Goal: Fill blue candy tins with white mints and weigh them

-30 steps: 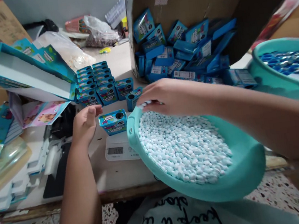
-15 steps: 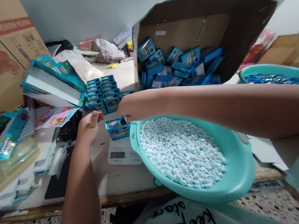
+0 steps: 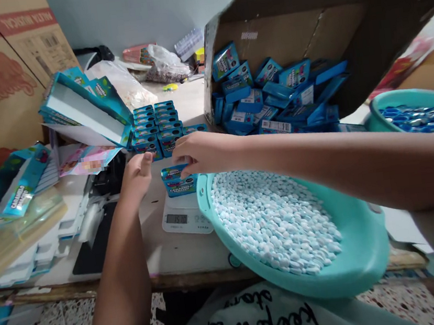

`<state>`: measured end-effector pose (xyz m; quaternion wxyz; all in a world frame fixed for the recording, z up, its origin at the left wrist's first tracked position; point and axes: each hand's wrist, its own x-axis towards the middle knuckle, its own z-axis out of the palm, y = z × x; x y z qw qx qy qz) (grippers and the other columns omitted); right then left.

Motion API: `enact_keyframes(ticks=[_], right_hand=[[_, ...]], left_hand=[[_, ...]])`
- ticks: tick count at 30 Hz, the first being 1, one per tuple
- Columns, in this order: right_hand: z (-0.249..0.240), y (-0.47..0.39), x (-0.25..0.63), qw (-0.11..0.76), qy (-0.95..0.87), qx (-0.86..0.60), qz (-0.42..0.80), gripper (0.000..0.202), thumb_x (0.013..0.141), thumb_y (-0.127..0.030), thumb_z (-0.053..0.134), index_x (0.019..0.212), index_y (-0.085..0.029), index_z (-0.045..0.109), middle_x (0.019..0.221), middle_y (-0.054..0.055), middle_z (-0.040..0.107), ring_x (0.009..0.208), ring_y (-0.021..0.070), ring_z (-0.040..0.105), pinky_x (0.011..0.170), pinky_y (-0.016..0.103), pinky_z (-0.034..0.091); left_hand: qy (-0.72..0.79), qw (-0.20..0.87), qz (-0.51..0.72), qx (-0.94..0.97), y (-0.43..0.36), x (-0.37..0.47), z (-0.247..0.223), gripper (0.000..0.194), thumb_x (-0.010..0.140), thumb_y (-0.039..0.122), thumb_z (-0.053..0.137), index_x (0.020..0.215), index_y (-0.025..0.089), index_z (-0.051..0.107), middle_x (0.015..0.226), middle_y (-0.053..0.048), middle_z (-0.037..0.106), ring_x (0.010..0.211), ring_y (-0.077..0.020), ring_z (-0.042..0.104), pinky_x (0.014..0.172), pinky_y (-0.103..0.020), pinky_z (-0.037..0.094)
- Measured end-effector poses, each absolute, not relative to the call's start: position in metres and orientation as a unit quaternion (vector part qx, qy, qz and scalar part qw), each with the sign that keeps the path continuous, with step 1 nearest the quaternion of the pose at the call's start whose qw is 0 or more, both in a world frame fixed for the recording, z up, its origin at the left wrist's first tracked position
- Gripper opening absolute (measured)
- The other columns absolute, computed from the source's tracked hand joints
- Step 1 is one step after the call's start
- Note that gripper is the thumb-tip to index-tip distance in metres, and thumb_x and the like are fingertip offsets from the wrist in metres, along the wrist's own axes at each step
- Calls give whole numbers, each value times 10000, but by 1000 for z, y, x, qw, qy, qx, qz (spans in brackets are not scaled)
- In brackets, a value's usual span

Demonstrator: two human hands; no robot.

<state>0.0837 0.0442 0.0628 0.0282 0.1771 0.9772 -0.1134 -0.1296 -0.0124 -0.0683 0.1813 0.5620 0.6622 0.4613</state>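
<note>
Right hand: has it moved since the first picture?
Yes, the right hand moved left relative to the scale, from over the basin to the small box on it.

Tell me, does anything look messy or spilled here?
The blue packs in the cardboard box lie jumbled at different angles, which looks odd against the neat rows of packs on the table. The white pieces in the teal basin don't look spilled.

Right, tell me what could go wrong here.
The right hand is close over the blue box on the scale; a knock could tip it or disturb the reading.
The near basin partly overlaps the scale in view; contact, which I can't confirm, might skew the weight.
Bumping the near basin might spill its white pieces.
</note>
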Motion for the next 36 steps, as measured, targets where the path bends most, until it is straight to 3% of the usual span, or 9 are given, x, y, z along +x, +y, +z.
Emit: enact_keyframes(ticks=[4,7,11,15,20,24,27,33,36], right_hand=[[58,34,112,-48,978,197,-48,240,1010,-272,548,1124,-147,719,1163,131,666,1019,235,624,898,358,463],[53,18,146,-59,966,248,-33,302,1034,-306,458,1104,-192,729,1104,115,691,1008,250,643,861,363,479],[27,8,181,15,950,304,-77,303,1017,-318,474,1128,-198,729,1088,121,709,927,247,677,761,350,504],[-9,16,189,107,932,319,-135,352,959,-339,585,1268,-187,654,1232,148,671,972,278,697,782,380,549],[-21,26,183,122,925,326,-154,419,935,-342,621,1313,-160,605,1315,192,623,1044,330,681,808,413,539],[-15,26,182,147,921,318,-169,226,956,-291,561,1076,-140,679,1143,179,664,952,297,659,796,384,480],[-12,26,183,168,914,312,-197,195,960,-282,531,871,-161,656,983,141,679,850,252,619,747,346,433],[-9,27,187,183,893,334,-241,158,914,-195,516,774,-185,588,809,82,672,671,180,525,628,310,347],[-10,27,189,175,896,327,-246,138,905,-192,518,782,-188,583,809,70,665,672,172,525,623,300,338]], left_hand=[[663,143,471,564,-15,-129,-63,907,831,922,261,1047,165,711,1151,-171,711,1130,-324,663,1047,-465,494],[664,148,476,557,-16,-129,-59,886,833,920,262,1016,178,711,1143,-164,707,1120,-320,660,1042,-464,493],[667,138,471,561,-17,-124,-57,845,849,906,254,917,191,700,1050,-140,709,1023,-290,668,980,-432,511],[667,113,451,583,-16,-119,-60,817,860,896,240,800,201,664,925,-110,694,920,-262,659,890,-391,520],[677,77,397,615,-14,-121,-67,785,910,819,290,959,162,717,1035,-153,695,959,-275,656,868,-391,519],[705,50,341,620,-16,-122,-67,704,950,734,348,1041,147,726,1131,-183,687,1035,-314,655,910,-433,515],[714,54,333,614,-17,-122,-66,631,962,685,388,1051,158,724,1148,-175,685,1045,-310,656,913,-429,523],[710,59,337,616,-15,-122,-68,579,931,693,431,991,194,719,1116,-149,694,1035,-304,653,916,-424,528],[705,71,361,606,-16,-120,-63,674,892,780,401,960,189,719,1089,-159,703,1035,-309,658,942,-437,530]])
